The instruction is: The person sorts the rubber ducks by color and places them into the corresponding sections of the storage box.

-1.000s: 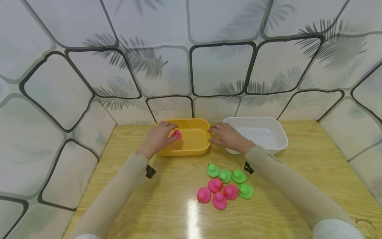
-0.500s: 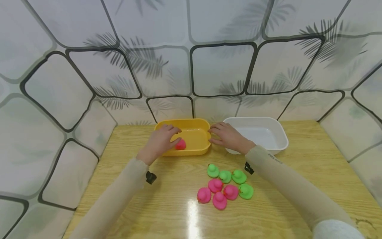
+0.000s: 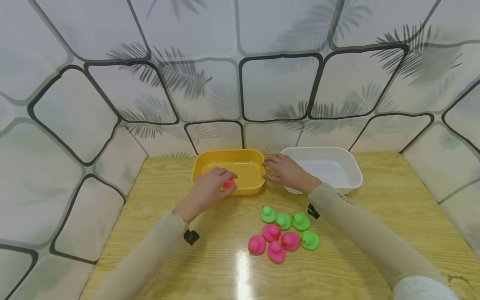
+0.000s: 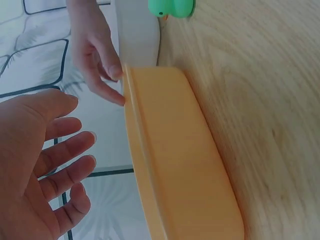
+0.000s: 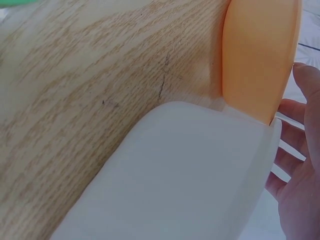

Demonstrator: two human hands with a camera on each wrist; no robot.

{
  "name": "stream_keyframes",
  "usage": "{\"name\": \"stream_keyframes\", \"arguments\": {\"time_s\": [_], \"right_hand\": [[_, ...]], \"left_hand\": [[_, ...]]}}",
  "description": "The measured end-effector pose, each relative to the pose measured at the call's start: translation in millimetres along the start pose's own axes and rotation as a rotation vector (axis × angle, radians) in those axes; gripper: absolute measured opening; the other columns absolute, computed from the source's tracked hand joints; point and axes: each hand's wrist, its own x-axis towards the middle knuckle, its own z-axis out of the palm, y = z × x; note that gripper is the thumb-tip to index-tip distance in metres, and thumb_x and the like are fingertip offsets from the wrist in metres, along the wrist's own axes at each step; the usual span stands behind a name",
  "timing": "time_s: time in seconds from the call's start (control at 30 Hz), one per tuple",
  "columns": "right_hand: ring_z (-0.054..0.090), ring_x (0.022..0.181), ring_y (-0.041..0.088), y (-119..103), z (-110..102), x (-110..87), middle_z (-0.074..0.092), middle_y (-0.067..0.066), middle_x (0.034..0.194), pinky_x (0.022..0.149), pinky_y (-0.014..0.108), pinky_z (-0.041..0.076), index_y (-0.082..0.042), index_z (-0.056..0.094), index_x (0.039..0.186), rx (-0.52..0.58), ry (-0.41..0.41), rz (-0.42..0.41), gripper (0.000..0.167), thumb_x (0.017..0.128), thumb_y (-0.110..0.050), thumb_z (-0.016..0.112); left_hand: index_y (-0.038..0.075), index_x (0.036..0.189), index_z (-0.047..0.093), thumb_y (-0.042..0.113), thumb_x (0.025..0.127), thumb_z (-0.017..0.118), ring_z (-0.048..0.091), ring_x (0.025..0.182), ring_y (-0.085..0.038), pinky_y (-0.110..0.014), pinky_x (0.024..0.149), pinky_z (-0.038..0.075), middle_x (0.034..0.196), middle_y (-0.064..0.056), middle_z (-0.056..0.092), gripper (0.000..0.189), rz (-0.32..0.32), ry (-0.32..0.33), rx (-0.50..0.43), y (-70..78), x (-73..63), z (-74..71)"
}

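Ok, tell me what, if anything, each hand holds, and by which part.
Nothing looks held: the left hand hovers by the pink toy duck in the yellow tub; the right hand merely touches the tub's end rim.

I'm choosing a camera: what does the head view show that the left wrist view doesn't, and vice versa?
Only the head view: pink ducks, the floors of the yellow tray and white tray.
Only the left wrist view: wall visible through gaps between fingers of the left hand.
Both: at least one green duck, outer parts of both trays, the table and the right hand.
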Motion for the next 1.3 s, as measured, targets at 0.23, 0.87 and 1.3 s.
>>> {"name": "stream_keyframes", "arguments": {"time_s": [0.23,0.87,1.3], "right_hand": [[0.057,0.125,0.039,-1,0,-0.4,0.065,0.017,0.131,0.106,0.056,0.047,0.000,0.068,0.129,-0.011,0.005,-0.005,0.043,0.100,-0.032,0.071],[0.056,0.127,0.039,-4,-3,-0.4,0.064,0.017,0.133,0.106,0.057,0.046,0.000,0.067,0.130,0.004,-0.017,0.011,0.042,0.101,-0.031,0.070],[0.055,0.127,0.039,-3,-2,-0.6,0.064,0.017,0.132,0.107,0.056,0.046,0.000,0.068,0.129,0.010,-0.018,0.010,0.042,0.101,-0.031,0.069]], "left_hand": [[0.011,0.113,0.075,0.025,0.093,0.080,0.064,0.087,-0.021,-0.034,0.068,0.057,0.102,-0.002,0.072,0.025,0.062,0.008,-0.012,9.3,-12.2,8.2],[0.014,0.118,0.074,0.032,0.096,0.076,0.067,0.097,-0.017,-0.034,0.079,0.059,0.109,0.001,0.072,0.028,0.119,-0.065,-0.081,32.8,-41.4,23.7],[0.014,0.122,0.075,0.034,0.099,0.072,0.067,0.103,-0.016,-0.031,0.086,0.058,0.113,0.001,0.072,0.030,0.191,-0.154,-0.153,50.0,-55.7,28.6]]}}
